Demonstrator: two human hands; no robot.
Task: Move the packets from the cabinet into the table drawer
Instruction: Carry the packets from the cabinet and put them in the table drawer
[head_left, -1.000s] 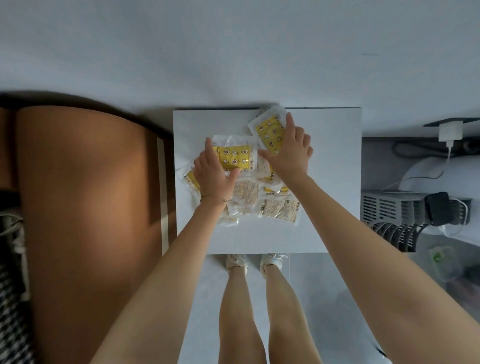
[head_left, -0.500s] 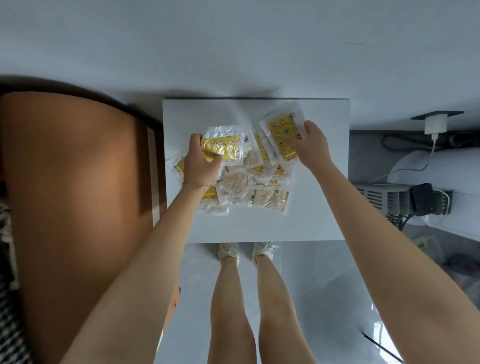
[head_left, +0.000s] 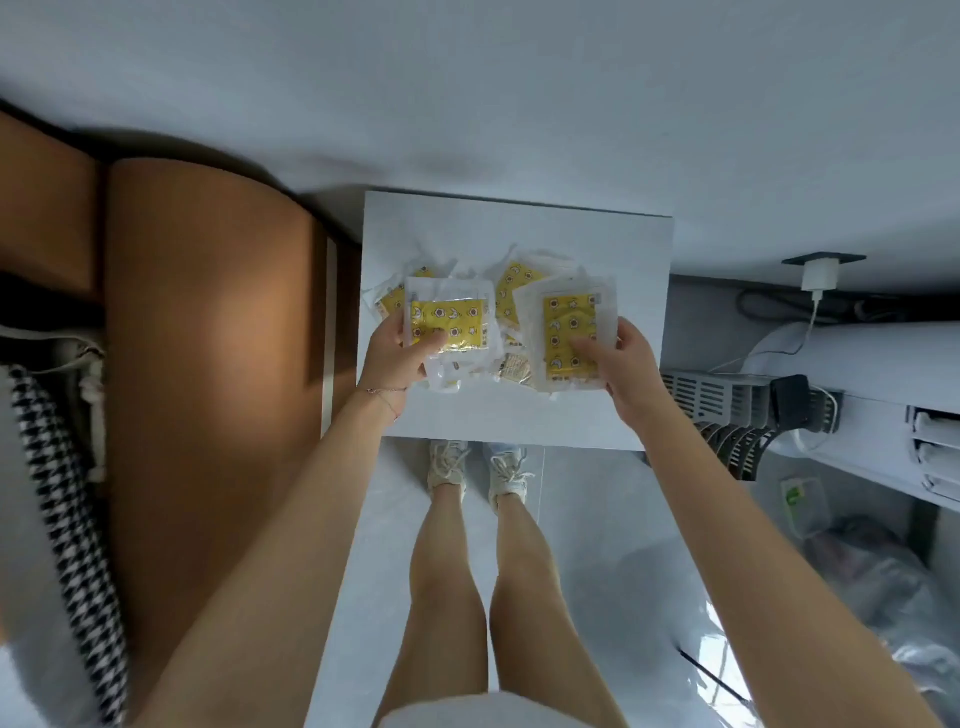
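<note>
Left grip (head_left: 395, 358) pinching yellow packet (head_left: 449, 325), right grip (head_left: 623, 364) pinching second packet (head_left: 569, 332), both now raised off the pile (head_left: 514, 369)

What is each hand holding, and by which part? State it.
Left hand pinches a clear plastic packet with a yellow print by its lower left corner; right hand pinches a second such packet by its lower right corner.

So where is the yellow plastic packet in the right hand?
In the head view the yellow plastic packet is right of centre, gripped by the right hand over the packet pile on the white square surface.
</note>
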